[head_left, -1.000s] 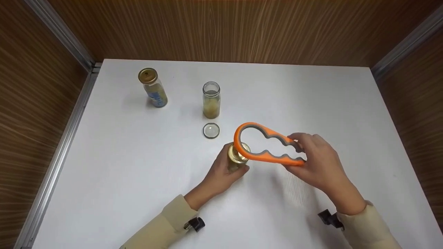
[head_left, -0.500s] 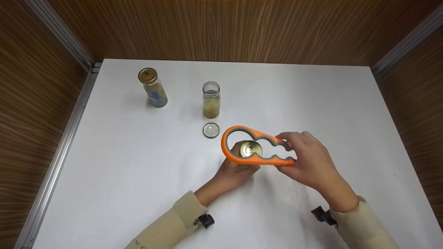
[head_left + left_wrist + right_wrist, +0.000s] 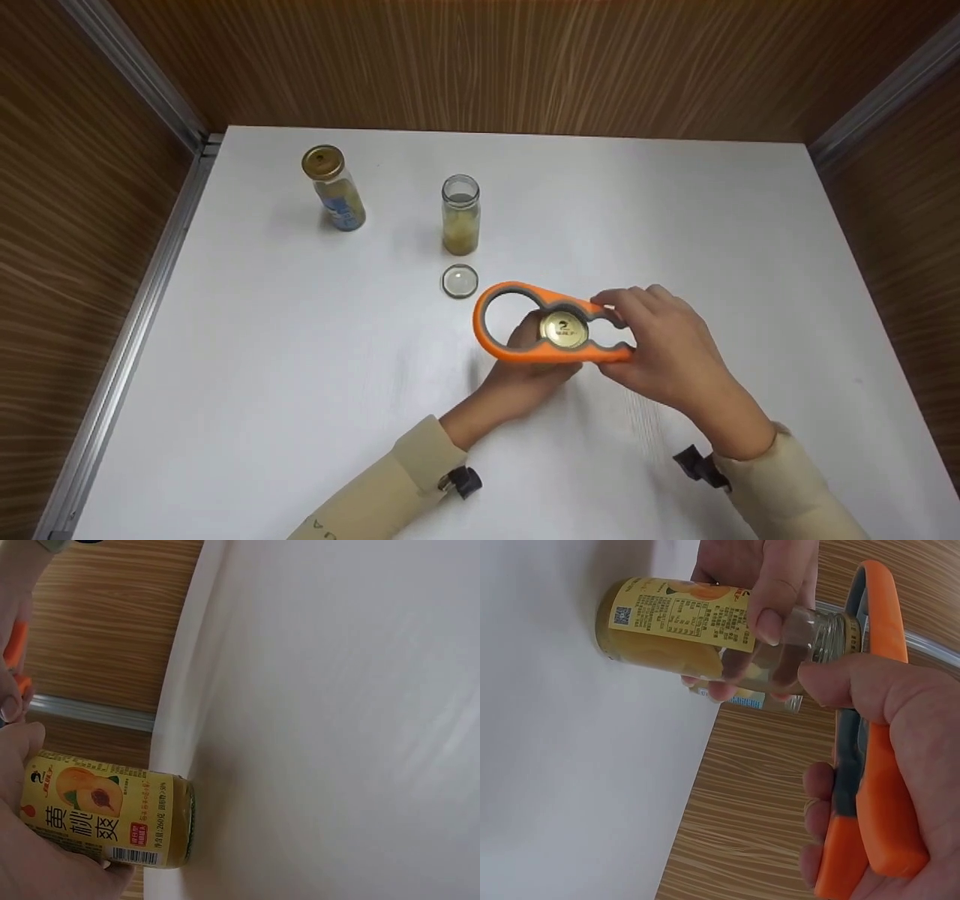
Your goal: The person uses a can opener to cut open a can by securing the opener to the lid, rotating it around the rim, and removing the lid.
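Note:
My left hand (image 3: 525,386) grips a glass jar (image 3: 112,814) whose yellow label shows peaches. The jar's gold lid (image 3: 564,330) faces up toward the head camera. With my right hand (image 3: 671,349) I hold an orange jar opener (image 3: 551,355) with a grey scalloped lining, by the ends of its two arms. Its middle notch lies around the lid, while the large loop extends to the left. In the right wrist view, the right thumb (image 3: 840,680) is near the jar's neck. Whether the jar's base touches the table cannot be told.
An uncapped glass jar (image 3: 460,229) with pale yellow contents stands further back on the white table (image 3: 262,337). A loose lid (image 3: 460,281) lies in front of it. At the back left is a gold-lidded jar (image 3: 336,191). Wood-grain panels (image 3: 480,67) border the table.
The left hand has brought the jar rightward beneath the opener. The opener has shifted slightly left and down, so the lid now sits in its middle notch instead of under the loop's edge.

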Demonstrator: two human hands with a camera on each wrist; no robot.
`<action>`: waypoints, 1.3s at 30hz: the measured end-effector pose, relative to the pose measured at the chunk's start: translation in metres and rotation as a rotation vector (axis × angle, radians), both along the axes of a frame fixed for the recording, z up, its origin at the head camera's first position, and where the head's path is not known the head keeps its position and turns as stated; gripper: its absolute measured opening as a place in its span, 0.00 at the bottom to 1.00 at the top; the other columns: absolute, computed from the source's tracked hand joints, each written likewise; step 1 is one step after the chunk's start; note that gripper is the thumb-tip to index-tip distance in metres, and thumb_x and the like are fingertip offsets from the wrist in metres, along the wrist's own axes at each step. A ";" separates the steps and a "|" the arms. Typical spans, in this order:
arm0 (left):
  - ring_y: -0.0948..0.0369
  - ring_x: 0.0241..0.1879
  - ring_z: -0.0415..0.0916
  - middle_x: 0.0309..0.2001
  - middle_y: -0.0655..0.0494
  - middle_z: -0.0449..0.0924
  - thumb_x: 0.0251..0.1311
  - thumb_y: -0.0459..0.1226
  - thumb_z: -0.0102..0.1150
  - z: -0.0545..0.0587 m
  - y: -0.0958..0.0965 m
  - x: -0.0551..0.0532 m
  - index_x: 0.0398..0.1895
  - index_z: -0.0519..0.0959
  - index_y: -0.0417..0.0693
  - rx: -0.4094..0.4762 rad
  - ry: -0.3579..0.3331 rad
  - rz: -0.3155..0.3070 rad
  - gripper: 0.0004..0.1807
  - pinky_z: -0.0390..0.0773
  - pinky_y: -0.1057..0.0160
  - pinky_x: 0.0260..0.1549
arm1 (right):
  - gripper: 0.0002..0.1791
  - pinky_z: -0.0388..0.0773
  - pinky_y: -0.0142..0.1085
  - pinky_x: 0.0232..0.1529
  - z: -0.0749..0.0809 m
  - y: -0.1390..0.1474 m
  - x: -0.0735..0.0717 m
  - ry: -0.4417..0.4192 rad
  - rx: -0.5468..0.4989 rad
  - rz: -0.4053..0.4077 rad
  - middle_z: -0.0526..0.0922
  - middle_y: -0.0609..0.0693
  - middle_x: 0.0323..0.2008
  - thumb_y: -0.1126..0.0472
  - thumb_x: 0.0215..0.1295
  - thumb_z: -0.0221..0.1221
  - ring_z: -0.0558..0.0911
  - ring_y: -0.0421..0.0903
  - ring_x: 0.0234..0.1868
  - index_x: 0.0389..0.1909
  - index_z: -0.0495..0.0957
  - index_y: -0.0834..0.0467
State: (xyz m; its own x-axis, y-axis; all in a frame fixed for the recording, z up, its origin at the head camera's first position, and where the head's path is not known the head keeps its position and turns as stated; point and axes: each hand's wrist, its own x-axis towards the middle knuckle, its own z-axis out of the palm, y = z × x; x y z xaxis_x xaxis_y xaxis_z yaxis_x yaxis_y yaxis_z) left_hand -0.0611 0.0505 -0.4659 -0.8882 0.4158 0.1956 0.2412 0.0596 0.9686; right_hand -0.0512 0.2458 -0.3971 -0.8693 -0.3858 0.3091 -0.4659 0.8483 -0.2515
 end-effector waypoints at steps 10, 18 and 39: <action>0.71 0.59 0.71 0.59 0.71 0.75 0.58 0.28 0.62 0.001 0.003 0.002 0.65 0.72 0.60 0.001 0.071 -0.005 0.31 0.71 0.67 0.58 | 0.32 0.67 0.36 0.31 -0.001 0.003 0.002 0.007 0.039 -0.018 0.78 0.43 0.30 0.63 0.36 0.70 0.70 0.43 0.31 0.51 0.77 0.50; 0.72 0.58 0.73 0.57 0.73 0.77 0.61 0.28 0.60 -0.001 0.008 0.001 0.62 0.75 0.60 0.059 0.120 -0.011 0.27 0.72 0.68 0.58 | 0.32 0.67 0.36 0.30 -0.005 0.004 0.005 -0.014 0.048 -0.032 0.79 0.43 0.30 0.62 0.37 0.72 0.69 0.43 0.31 0.50 0.78 0.50; 0.72 0.50 0.76 0.53 0.76 0.78 0.53 0.41 0.74 -0.018 0.020 -0.002 0.60 0.71 0.69 0.024 0.002 0.103 0.31 0.76 0.68 0.49 | 0.22 0.69 0.35 0.24 -0.007 0.001 0.005 0.074 0.062 -0.054 0.79 0.44 0.26 0.64 0.37 0.70 0.73 0.44 0.28 0.39 0.78 0.53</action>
